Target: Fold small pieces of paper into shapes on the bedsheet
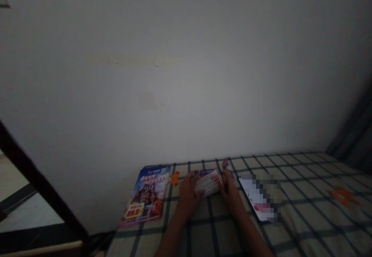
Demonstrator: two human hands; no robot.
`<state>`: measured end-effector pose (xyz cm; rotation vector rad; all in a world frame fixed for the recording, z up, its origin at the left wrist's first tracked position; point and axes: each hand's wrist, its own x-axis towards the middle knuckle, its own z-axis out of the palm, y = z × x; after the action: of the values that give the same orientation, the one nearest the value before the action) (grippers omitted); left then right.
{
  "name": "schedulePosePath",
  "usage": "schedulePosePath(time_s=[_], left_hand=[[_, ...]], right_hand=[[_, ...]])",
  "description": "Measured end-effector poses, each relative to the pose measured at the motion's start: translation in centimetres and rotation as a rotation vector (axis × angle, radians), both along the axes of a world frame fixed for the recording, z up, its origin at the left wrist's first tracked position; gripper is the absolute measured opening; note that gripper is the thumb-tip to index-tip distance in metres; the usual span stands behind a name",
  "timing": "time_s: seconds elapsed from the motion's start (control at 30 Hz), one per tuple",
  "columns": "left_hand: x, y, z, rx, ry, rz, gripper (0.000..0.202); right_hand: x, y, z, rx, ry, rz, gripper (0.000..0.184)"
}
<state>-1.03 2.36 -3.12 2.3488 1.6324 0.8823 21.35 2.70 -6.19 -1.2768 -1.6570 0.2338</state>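
The checked cloth point(308, 195) is offering 2 passages: broad right of the dark-edged flat object point(255, 198), narrow between the brochures point(148, 197) and the left hand point(188, 187). The wall point(217, 86) is blocking the far side; a leaflet point(207, 184) is filling the gap towards the right hand point(228, 185).

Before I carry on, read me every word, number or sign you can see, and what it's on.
"89.9": yellow box on the left flyer.
Flyer's large white title: too blurred to read surely; its top line: too small.
Paper between the hands: illegible.
Dark-edged item at right: pixelated, unreadable.
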Motion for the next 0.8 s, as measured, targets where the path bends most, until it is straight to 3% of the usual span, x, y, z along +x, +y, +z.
schedulePosePath(time_s=[0.23,0.33,0.5,0.8], left_hand=[[0.7,-1.1,0.8,-0.068,0.208,-0.037,0.038],[0.8,-1.3,1.0,-0.05,0.206,-0.015,0.036],[0.7,-1.6,1.4,0.005,0.164,0.046,0.031],[0.7,-1.6,0.9,-0.024,0.109,0.043,0.034]], right_hand=[[-0.3,-0.7,0.9,0.017,-0.061,-0.001,0.038],[-0.3,-0.9,1.2,0.074,-0.135,-0.043,0.029],[-0.5,-1.2,2.1,0.105,-0.311,0.021,0.019],[-0.7,-1.3,1.7,0.081,-0.448,-0.072,0.019]])
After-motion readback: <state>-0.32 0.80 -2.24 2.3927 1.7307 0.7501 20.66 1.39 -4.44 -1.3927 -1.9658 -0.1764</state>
